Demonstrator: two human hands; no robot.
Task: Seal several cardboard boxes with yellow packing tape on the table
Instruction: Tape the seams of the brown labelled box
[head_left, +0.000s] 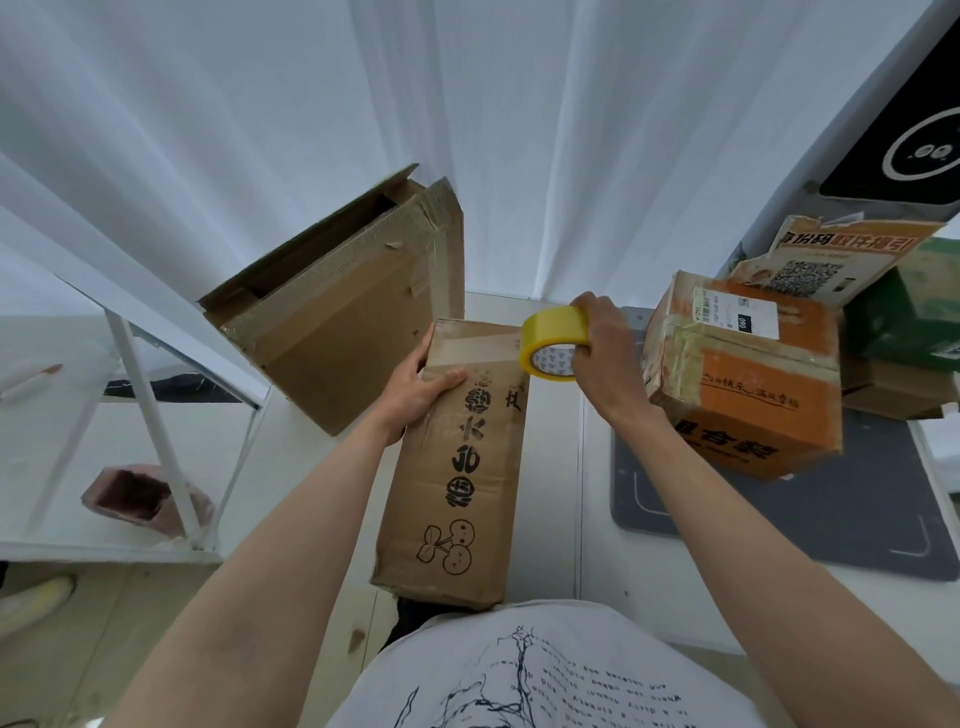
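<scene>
A long brown cardboard box (457, 483) with black characters and a cherry drawing lies lengthwise in front of me on the white table (550, 467). My left hand (415, 387) grips its far left edge, thumb on top. My right hand (602, 343) holds a roll of yellow packing tape (553, 343) just above the box's far right corner, fingers curled through its core. A larger brown box (343, 312) with open flaps stands behind on the left. An orange and brown box (748, 379) sits to the right.
A dark grey mat (810, 519) lies under the orange box. More cartons and a green box (914, 312) are stacked at the far right. A white-framed glass shelf (156, 415) stands to the left, holding a pink object. White curtains hang behind the table.
</scene>
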